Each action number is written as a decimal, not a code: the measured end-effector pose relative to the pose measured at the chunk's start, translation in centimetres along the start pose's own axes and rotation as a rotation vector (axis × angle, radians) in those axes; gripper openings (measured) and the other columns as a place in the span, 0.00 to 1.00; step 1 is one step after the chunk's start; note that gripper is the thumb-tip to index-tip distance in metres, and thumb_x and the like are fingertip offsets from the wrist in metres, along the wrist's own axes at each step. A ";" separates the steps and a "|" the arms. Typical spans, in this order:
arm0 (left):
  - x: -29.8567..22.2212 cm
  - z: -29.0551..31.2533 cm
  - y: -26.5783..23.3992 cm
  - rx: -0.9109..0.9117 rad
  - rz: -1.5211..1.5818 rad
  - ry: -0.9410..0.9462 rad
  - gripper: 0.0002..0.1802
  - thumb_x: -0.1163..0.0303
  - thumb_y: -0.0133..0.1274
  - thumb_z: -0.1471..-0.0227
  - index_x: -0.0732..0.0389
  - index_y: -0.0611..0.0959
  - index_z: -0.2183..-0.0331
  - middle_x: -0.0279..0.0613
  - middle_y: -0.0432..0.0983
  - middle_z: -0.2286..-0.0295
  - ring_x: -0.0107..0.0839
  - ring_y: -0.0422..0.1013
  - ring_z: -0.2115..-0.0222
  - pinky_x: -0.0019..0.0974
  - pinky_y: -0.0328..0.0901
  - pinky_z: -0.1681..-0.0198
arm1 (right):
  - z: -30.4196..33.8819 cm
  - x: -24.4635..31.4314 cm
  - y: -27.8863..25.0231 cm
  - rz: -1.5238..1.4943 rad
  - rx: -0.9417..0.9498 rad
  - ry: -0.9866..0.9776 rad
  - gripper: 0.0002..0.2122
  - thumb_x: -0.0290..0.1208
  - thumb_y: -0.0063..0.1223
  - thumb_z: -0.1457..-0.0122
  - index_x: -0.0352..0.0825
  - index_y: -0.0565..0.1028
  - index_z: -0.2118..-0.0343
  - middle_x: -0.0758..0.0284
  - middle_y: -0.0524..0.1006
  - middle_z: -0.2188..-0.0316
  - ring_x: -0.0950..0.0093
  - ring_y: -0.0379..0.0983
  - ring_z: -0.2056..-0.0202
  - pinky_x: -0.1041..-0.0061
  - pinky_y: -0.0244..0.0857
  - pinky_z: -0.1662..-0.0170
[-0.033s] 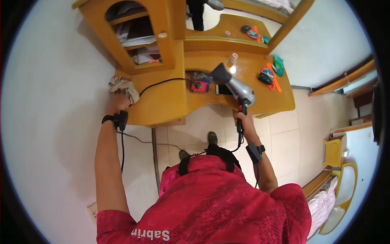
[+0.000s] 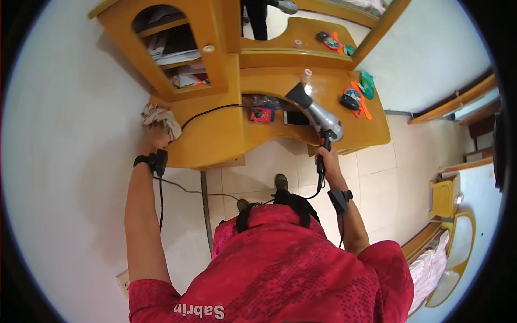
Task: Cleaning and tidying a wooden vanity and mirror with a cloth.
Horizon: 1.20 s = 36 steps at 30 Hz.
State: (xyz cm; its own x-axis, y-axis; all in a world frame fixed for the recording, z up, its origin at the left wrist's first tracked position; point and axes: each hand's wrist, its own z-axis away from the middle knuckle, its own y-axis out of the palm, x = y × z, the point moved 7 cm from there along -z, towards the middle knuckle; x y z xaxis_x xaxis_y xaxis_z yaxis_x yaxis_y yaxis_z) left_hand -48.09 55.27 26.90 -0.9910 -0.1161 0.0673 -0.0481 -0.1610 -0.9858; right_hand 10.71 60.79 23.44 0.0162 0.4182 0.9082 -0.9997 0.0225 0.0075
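My right hand [image 2: 327, 160] is wrapped round the black handle of a silver hair dryer [image 2: 323, 118]. Its black flared nozzle points up and to the left, over the dressing table [image 2: 215, 132]. At the table's left end, my left hand [image 2: 156, 138] grips a crumpled beige cloth [image 2: 161, 119] with a darker pattern; the fingers are partly hidden by it. Below the dryer's nozzle lie a phone [image 2: 295, 118] and a red and blue packet [image 2: 262, 114]. A small bottle with a pale cap [image 2: 307, 74] stands behind the nozzle.
A black cable [image 2: 207, 111] crosses the tabletop. On the right side lie a black computer mouse [image 2: 349, 102], an orange-handled item [image 2: 362, 107] and a green packet [image 2: 367, 85]. A glass-doored cabinet [image 2: 215, 70] rises at the back left, beside a mirror [image 2: 280, 32]. A yellow stool [image 2: 442, 199] stands right.
The hair dryer has shifted slightly to the right with my right hand. My left hand stays on the cloth. The whole view has shifted a little.
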 end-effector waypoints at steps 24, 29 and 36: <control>-0.1 0.3 -1.0 0.124 0.071 -0.559 0.42 0.48 0.43 0.46 0.65 0.58 0.38 0.58 0.52 0.38 0.58 0.46 0.37 0.54 0.46 0.35 | -18.0 0.7 -15.5 0.622 -0.337 -0.272 0.22 0.39 0.61 0.46 0.28 0.71 0.55 0.54 0.78 0.66 0.57 0.76 0.64 0.63 0.69 0.60; 4.0 2.5 2.7 0.136 -0.038 -0.575 0.38 0.49 0.44 0.48 0.64 0.67 0.41 0.58 0.58 0.40 0.55 0.46 0.36 0.53 0.48 0.36 | -12.0 6.6 -9.7 1.035 -0.740 -0.812 0.17 0.34 0.57 0.43 0.29 0.72 0.54 0.53 0.76 0.61 0.58 0.73 0.58 0.64 0.68 0.56; 1.8 1.7 3.0 -0.253 -0.720 0.018 0.36 0.49 0.44 0.48 0.67 0.72 0.46 0.59 0.66 0.45 0.59 0.58 0.42 0.53 0.57 0.41 | -2.4 11.4 19.8 0.653 0.536 -1.122 0.17 0.24 0.53 0.48 0.35 0.72 0.52 0.56 0.75 0.56 0.56 0.72 0.54 0.62 0.66 0.51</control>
State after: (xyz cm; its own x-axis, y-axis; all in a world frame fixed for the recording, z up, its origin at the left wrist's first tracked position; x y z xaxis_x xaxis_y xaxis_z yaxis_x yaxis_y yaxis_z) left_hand -49.86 52.95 24.30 -0.7055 -0.0513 0.7068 -0.7086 0.0390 -0.7045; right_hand -8.87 68.19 32.97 -0.2158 -0.7252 0.6539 -0.7107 -0.3426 -0.6144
